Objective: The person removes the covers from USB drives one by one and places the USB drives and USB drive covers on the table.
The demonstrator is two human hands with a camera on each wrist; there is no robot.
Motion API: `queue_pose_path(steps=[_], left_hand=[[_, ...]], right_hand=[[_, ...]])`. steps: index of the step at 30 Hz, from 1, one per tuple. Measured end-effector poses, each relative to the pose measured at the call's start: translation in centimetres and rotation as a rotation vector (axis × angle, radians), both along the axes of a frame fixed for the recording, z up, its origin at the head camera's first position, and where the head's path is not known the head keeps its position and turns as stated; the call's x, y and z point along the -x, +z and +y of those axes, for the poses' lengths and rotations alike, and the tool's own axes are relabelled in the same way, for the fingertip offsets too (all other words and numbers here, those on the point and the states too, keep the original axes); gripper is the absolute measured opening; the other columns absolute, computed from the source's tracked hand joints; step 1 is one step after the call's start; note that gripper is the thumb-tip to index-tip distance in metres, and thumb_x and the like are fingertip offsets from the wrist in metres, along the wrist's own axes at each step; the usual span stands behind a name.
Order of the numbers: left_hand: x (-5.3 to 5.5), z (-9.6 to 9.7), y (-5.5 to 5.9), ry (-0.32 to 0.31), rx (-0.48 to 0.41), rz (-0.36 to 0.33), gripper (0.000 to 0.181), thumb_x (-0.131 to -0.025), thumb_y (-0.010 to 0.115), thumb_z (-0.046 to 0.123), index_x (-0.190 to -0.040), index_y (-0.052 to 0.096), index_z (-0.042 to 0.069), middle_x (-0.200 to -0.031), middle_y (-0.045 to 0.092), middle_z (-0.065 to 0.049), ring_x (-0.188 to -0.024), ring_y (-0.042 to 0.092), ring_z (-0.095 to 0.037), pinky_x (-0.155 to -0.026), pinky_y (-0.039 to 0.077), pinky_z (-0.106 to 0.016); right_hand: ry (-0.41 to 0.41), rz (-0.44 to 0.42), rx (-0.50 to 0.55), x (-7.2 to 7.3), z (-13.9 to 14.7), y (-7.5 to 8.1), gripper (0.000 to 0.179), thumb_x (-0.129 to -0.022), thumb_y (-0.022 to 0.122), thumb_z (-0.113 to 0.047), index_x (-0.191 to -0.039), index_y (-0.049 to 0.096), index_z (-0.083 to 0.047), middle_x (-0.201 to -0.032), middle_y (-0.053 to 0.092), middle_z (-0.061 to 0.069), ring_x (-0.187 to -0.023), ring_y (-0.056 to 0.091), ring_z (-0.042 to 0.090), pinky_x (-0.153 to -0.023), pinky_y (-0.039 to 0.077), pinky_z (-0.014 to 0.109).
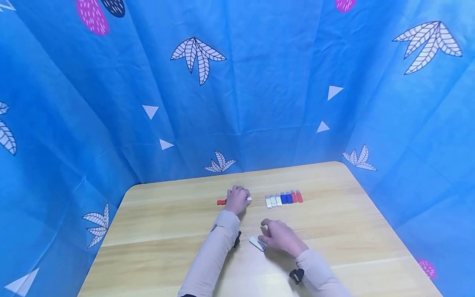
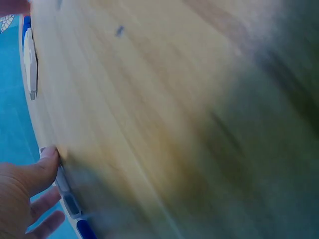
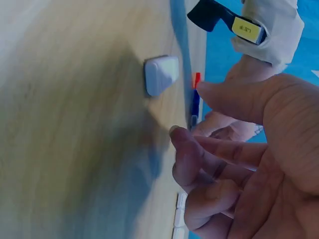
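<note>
My left hand (image 1: 237, 200) bends over a short row of USB sticks at the back middle of the table. It pinches a white USB stick (image 1: 249, 199), whose end shows past the fingers. A red USB stick (image 1: 221, 202) pokes out on the hand's other side, and a blue one (image 2: 85, 229) shows below the fingers in the left wrist view. My right hand (image 1: 283, 237) hovers nearer the front, loosely curled, holding nothing. Beside its thumb lies a separate white stick (image 1: 257, 243), seen end-on as a white block (image 3: 161, 74) in the right wrist view.
Right of the left hand, a neat row of USB sticks holds white (image 1: 273, 201), blue (image 1: 286, 198) and red (image 1: 296, 196) ones. The wooden table (image 1: 156, 239) backs onto a blue patterned curtain (image 1: 259, 103). Both wrists wear black bands.
</note>
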State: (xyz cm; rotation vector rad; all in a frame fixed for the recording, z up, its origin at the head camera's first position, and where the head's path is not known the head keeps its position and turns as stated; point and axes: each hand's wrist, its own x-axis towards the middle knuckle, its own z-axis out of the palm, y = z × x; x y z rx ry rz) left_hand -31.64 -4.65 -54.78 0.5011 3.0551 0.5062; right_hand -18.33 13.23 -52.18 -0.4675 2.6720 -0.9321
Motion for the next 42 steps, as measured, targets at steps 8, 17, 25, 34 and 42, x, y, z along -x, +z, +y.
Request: queue_pose_path(steps=[8, 17, 25, 34, 42], left_hand=[[-0.2, -0.3, -0.3, 0.005, -0.015, 0.019, 0.02, -0.088, 0.079, 0.023, -0.103, 0.074, 0.011, -0.122, 0.07, -0.011, -0.117, 0.055, -0.031, -0.096, 0.045, -0.049], [-4.8, -2.0, 2.6, 0.114, -0.266, 0.085, 0.034, -0.089, 0.077, 0.018, -0.121, 0.067, 0.009, -0.136, 0.061, -0.015, -0.135, 0.045, -0.034, -0.112, 0.036, -0.054], [-10.6, -4.1, 3.3, 0.24, -0.354, 0.022, 0.037, -0.092, 0.074, 0.024, -0.126, 0.067, 0.012, -0.133, 0.065, -0.011, -0.124, 0.051, -0.032, -0.102, 0.043, -0.052], [-13.2, -4.2, 5.8, 0.093, -0.635, -0.091, 0.034, -0.102, 0.061, 0.031, -0.128, 0.064, 0.009, -0.11, 0.075, -0.008, -0.098, 0.071, -0.021, -0.088, 0.057, -0.036], [-14.6, -2.9, 8.6, -0.098, -0.771, -0.148, 0.032, -0.101, 0.061, 0.036, -0.121, 0.069, 0.012, -0.095, 0.075, -0.005, -0.082, 0.068, -0.011, -0.071, 0.056, -0.023]], right_hand=[[0.035, -0.003, 0.009, -0.8, -0.5, -0.3, 0.039, -0.083, 0.082, -0.029, -0.107, 0.064, -0.004, -0.077, 0.061, -0.003, -0.066, 0.054, 0.011, -0.058, 0.045, 0.026], [0.033, 0.052, -0.079, -1.4, -1.1, -1.2, 0.025, -0.079, 0.084, -0.025, -0.087, 0.065, -0.01, -0.079, 0.06, -0.002, -0.07, 0.051, 0.012, -0.062, 0.045, 0.029], [-0.036, -0.042, 0.065, -1.0, -0.3, -1.0, 0.015, -0.09, 0.073, -0.017, -0.091, 0.061, -0.009, -0.082, 0.06, 0.001, -0.07, 0.053, 0.015, -0.059, 0.046, 0.026], [-0.171, 0.013, 0.332, 0.2, 0.6, 3.4, 0.016, -0.088, 0.077, -0.013, -0.094, 0.063, -0.007, -0.082, 0.065, 0.004, -0.071, 0.059, 0.013, -0.062, 0.053, 0.023], [-0.092, 0.026, 0.537, -1.4, 0.1, 7.0, 0.016, -0.09, 0.076, -0.016, -0.098, 0.065, -0.009, -0.089, 0.069, 0.007, -0.074, 0.065, 0.012, -0.066, 0.059, 0.025]])
